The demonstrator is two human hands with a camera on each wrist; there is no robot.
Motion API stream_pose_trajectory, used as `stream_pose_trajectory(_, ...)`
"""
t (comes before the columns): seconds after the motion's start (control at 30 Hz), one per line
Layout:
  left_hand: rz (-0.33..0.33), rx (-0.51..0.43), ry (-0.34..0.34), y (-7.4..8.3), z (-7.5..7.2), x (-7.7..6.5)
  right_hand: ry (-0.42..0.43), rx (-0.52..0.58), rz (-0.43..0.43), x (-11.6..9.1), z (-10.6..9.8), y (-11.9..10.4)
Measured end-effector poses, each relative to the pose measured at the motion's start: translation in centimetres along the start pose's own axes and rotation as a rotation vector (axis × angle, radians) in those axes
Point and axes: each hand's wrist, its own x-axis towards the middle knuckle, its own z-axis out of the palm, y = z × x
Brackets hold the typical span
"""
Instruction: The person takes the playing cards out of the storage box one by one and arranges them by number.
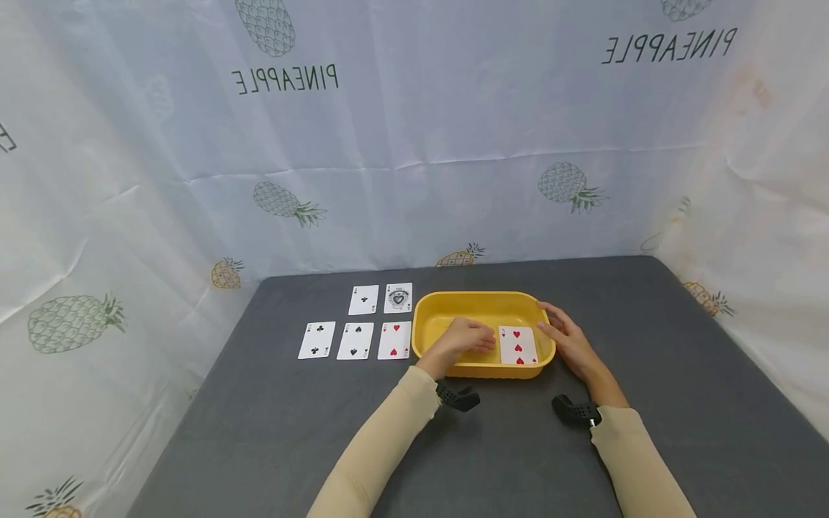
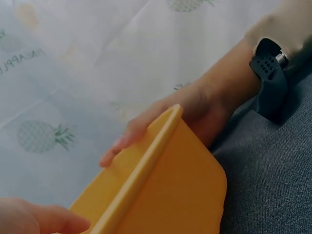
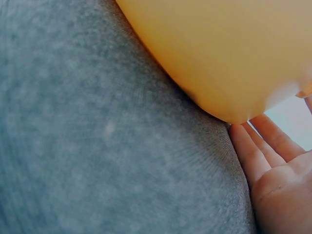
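Observation:
A yellow plastic basin (image 1: 482,370) stands on the table. My left hand (image 1: 465,337) reaches over its near left side, fingers extended inside toward the right. No card shows between those fingers; part of the hand's underside is hidden. A playing card with three red hearts (image 1: 518,345) lies in the basin to the right of these fingertips. At the right end, my right hand (image 1: 570,344) holds the basin wall, the thumb over the rim and the other fingers along the outside. In the left wrist view, this right hand (image 2: 185,114) overlaps the rim.
Left of the basin, face-up cards lie in two rows: a single-club card (image 1: 364,300) and an ornate-emblem card (image 1: 398,298) behind, and two-club (image 1: 316,340), two-spade (image 1: 355,341) and two-heart (image 1: 393,340) cards in front. A pineapple-print curtain (image 1: 421,208) rises behind the dark table (image 1: 272,432).

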Motion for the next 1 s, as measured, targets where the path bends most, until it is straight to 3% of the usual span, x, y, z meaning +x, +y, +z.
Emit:
stream_pose_trajectory(0.27, -0.135, -0.096, 0.089, 0.3, 1.5, 1.5, 0.003, -0.015, 0.002, -0.1, -0.2, 0.0)
stream_pose_trajectory(0.4, -0.172, -0.139, 0.118, 0.8, 2.5, 1.9, -0.002, -0.002, 0.002, 0.0, -0.2, -0.1)
stream_pose_trajectory(0.67, -0.205, 0.069, 0.233, 1.2, 4.2, 2.4, 0.0, -0.024, 0.021, -0.1, -0.1, -0.3)
stream_pose_trajectory(0.83, -0.15, 0.138, 0.252, 1.0, 4.6, 2.8, -0.002, -0.029, 0.027, -0.1, 0.1, -0.4)
stream_pose_trajectory(1.0, -0.107, 0.146, 0.274, 1.0, 5.0, 2.8, 0.004, -0.031, 0.023, 0.0, 0.0, -0.2)
